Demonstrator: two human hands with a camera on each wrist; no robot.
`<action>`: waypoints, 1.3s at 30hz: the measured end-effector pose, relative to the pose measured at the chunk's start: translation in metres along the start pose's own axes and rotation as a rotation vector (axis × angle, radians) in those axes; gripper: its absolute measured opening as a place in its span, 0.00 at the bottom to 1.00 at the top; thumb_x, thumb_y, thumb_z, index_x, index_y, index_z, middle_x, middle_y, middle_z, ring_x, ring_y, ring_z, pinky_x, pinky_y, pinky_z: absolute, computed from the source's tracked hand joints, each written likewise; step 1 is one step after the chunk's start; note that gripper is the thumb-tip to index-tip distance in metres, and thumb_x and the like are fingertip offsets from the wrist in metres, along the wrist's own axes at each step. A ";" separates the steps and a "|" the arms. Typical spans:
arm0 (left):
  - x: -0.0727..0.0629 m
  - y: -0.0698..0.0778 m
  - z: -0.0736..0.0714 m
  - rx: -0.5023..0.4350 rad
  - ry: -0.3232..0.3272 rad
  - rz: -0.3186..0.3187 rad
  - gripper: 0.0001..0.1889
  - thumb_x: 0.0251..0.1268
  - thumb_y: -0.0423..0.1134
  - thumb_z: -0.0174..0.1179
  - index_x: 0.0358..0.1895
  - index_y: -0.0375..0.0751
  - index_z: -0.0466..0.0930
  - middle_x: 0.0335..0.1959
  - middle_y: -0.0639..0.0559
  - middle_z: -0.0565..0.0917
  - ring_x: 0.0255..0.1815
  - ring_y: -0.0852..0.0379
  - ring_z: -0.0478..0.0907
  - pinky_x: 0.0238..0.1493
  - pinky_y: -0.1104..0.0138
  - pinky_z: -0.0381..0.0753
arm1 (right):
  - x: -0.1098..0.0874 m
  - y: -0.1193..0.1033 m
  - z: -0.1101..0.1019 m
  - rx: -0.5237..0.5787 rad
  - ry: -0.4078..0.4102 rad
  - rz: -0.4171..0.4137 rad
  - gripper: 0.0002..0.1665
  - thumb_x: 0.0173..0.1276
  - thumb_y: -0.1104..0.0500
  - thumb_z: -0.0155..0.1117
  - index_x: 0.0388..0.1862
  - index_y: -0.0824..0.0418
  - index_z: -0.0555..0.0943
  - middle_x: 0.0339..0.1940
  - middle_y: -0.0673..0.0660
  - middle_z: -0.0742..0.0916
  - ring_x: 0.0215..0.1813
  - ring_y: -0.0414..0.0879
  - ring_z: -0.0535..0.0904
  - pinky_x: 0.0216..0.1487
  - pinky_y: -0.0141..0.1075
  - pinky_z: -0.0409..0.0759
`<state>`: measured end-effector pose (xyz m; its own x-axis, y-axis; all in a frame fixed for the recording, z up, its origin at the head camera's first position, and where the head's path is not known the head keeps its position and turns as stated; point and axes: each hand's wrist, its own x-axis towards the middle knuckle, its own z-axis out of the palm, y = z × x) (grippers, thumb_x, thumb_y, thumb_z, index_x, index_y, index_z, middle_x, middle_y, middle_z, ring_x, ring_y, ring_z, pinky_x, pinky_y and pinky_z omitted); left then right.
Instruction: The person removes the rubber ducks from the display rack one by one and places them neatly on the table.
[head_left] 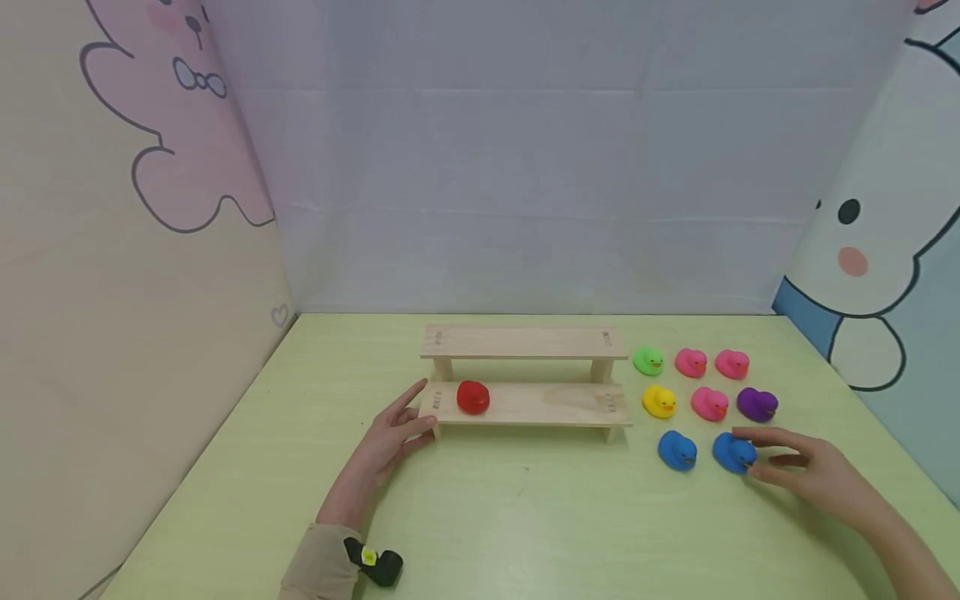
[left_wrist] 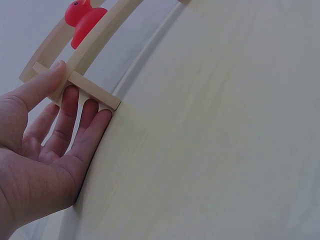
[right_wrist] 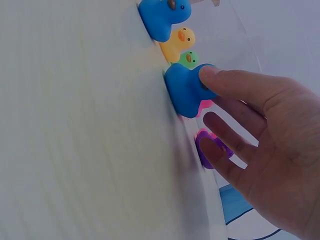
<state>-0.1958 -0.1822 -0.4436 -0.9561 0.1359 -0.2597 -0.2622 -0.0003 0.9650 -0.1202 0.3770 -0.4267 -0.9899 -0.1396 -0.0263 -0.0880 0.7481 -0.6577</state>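
Observation:
At the left end of a two-step wooden shelf [head_left: 540, 403], my left hand [head_left: 390, 433] holds the lower board, its thumb laid against the board and fingers at the end support [left_wrist: 95, 91]. A red rubber duck [head_left: 472, 398] sits on that lower step, near my left hand. Over on the right, my right hand [head_left: 806, 467] has thumb and index finger around the head of a blue rubber duck [head_left: 732, 452]. The thumb presses on the duck's head in the right wrist view, while the other fingers stay spread apart from it. This duck is at the table surface.
Left of the gripped duck is another blue duck [head_left: 677, 451]. Behind them stand a yellow duck [head_left: 659, 402], a green duck [head_left: 648, 361], a purple duck [head_left: 757, 404] and pink ducks [head_left: 709, 404]. The upper shelf board [head_left: 525, 342] rises behind the lower one. Printed cloth walls surround the table [head_left: 525, 517].

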 end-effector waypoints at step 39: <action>0.001 -0.001 -0.002 0.003 -0.024 0.012 0.38 0.67 0.34 0.62 0.76 0.63 0.59 0.46 0.50 0.80 0.54 0.58 0.80 0.60 0.61 0.82 | 0.097 -0.151 0.086 0.289 0.118 -0.446 0.29 0.66 0.61 0.68 0.66 0.49 0.76 0.62 0.52 0.83 0.58 0.27 0.74 0.58 0.28 0.78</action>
<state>-0.1967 -0.1839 -0.4446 -0.9557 0.1597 -0.2474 -0.2506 0.0007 0.9681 -0.1934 0.1946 -0.3941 -0.8707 -0.3165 0.3765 -0.4846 0.4214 -0.7665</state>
